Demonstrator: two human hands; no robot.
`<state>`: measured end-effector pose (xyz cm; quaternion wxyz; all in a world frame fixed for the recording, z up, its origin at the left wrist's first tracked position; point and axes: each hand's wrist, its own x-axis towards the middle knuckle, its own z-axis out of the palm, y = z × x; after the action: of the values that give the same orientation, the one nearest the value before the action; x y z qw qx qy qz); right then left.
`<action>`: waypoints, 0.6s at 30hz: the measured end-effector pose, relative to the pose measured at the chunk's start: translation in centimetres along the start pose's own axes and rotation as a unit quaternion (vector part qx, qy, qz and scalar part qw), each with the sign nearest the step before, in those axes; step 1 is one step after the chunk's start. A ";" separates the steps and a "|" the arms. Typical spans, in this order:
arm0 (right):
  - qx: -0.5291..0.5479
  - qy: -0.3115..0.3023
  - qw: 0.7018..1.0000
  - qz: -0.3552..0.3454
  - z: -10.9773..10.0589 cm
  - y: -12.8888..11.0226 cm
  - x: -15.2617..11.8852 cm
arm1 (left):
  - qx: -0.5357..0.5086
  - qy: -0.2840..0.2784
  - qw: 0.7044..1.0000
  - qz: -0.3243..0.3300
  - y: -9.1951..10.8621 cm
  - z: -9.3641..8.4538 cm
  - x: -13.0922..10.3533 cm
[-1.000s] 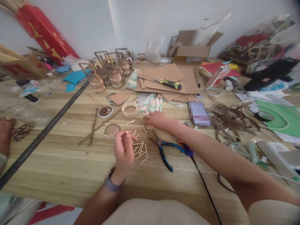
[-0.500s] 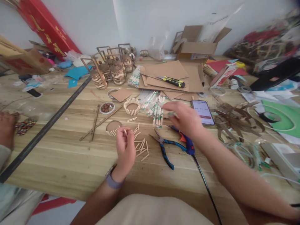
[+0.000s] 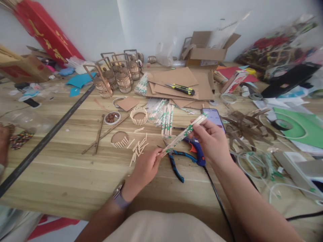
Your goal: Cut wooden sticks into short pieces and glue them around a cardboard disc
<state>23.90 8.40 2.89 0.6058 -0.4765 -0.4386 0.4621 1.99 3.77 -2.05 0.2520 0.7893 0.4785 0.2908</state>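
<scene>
A pair of disposable chopsticks (image 3: 179, 136) in a clear wrapper with green print slants between my hands. My left hand (image 3: 147, 165) pinches its lower end, and my right hand (image 3: 211, 139) grips the upper part. Beneath them lie blue-black pliers (image 3: 175, 166) and a blue glue gun (image 3: 200, 155) with an orange trigger. More wrapped chopsticks (image 3: 167, 117) rest just behind. Left of my hands are short cut sticks (image 3: 137, 150), a cardboard disc (image 3: 119, 138) edged partly with sticks, and a fully ringed one (image 3: 139, 117).
Several finished stick-sided baskets (image 3: 123, 83) with tall handles stand at the back. A yellow-black cutter (image 3: 181, 89) lies on cardboard sheets (image 3: 174, 76). On the right are a phone (image 3: 213, 116) and brown strips (image 3: 244, 126). Another person's hand (image 3: 3, 143) is at the far left.
My right hand has come away from the chopstick pile with a wrapped pair. My left hand has moved right and now holds its lower end; the short stick it pinched is no longer visible there.
</scene>
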 end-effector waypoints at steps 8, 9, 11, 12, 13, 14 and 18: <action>0.017 -0.035 0.990 0.135 -0.2 0.3 0.6 | -0.017 -0.025 0.996 -0.085 0.5 0.0 0.2; 0.020 -0.039 0.989 0.142 -0.2 0.4 0.6 | -0.023 -0.026 0.996 -0.088 0.5 0.0 0.1; 0.026 -0.043 0.987 0.152 0.2 0.7 0.4 | -0.031 -0.025 0.995 -0.096 0.6 0.1 0.0; 0.029 -0.051 0.985 0.161 0.6 1.0 0.2 | -0.035 -0.023 0.994 -0.100 0.7 0.1 0.0; 0.030 -0.064 0.983 0.172 0.9 1.3 -0.1 | -0.037 -0.021 0.993 -0.106 0.8 0.1 -0.1; 0.029 -0.080 0.979 0.183 1.4 1.7 -0.5 | -0.039 -0.017 0.993 -0.112 0.9 0.2 -0.2; 0.022 -0.132 0.967 0.219 3.2 3.2 -2.4 | -0.042 0.010 0.992 -0.118 1.1 0.6 -0.5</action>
<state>19.92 6.94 0.04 0.4372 -0.4826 -0.3897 0.6512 2.90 2.83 -1.85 0.3129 0.7128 0.5583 0.2868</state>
